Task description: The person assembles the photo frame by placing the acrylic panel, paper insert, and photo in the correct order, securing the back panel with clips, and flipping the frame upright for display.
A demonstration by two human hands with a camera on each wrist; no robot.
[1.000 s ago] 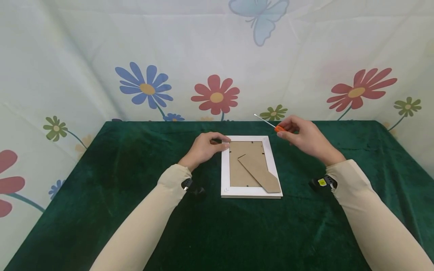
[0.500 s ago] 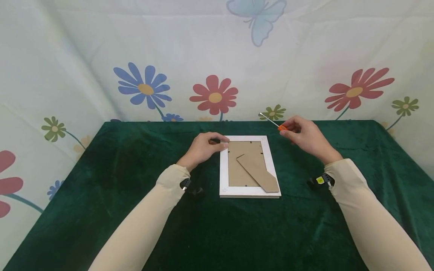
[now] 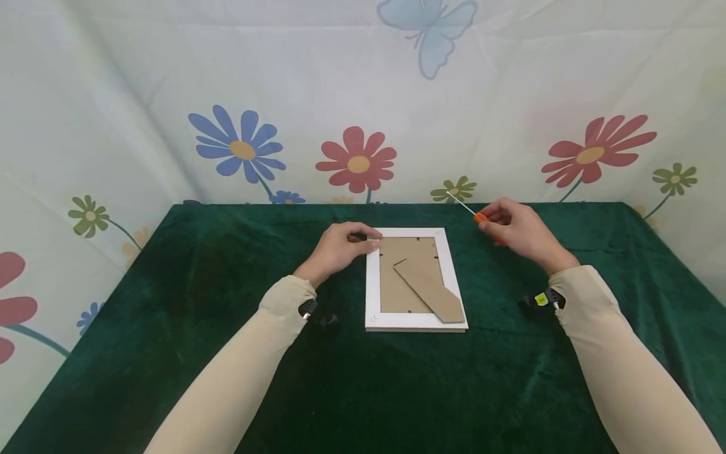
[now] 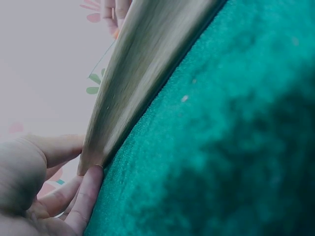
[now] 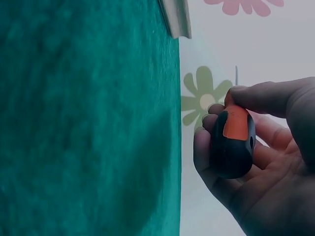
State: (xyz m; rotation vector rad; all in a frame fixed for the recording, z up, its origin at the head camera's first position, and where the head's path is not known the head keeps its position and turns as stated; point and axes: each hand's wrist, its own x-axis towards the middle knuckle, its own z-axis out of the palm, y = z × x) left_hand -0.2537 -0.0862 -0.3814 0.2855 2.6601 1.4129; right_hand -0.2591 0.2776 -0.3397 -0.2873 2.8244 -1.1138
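A white picture frame (image 3: 372,284) lies face down, its brown backing board (image 3: 399,296) and slanted easel leg (image 3: 428,290) on top. Small dark tabs show along the board's edges. At the frame's far left corner, my left hand (image 3: 338,248) holds the border between thumb and fingers, which the left wrist view shows against its wood-coloured side (image 4: 133,73). My right hand (image 3: 524,234) grips a screwdriver (image 3: 481,217) above the cloth, apart from the frame. Its black and orange handle (image 5: 234,135) sits between thumb and curled fingers, and the thin metal shaft points away up and left.
Dark green velvet cloth (image 3: 272,384) covers the table. Behind it and at the sides hangs a white curtain (image 3: 488,75) printed with flowers and a butterfly. Each wrist bears a black strap with a camera, such as the right wrist camera (image 3: 541,299).
My right hand has drawn the screwdriver to the right and slightly down, farther from the frame. The left hand keeps its place on the frame's corner; the head view has shifted slightly.
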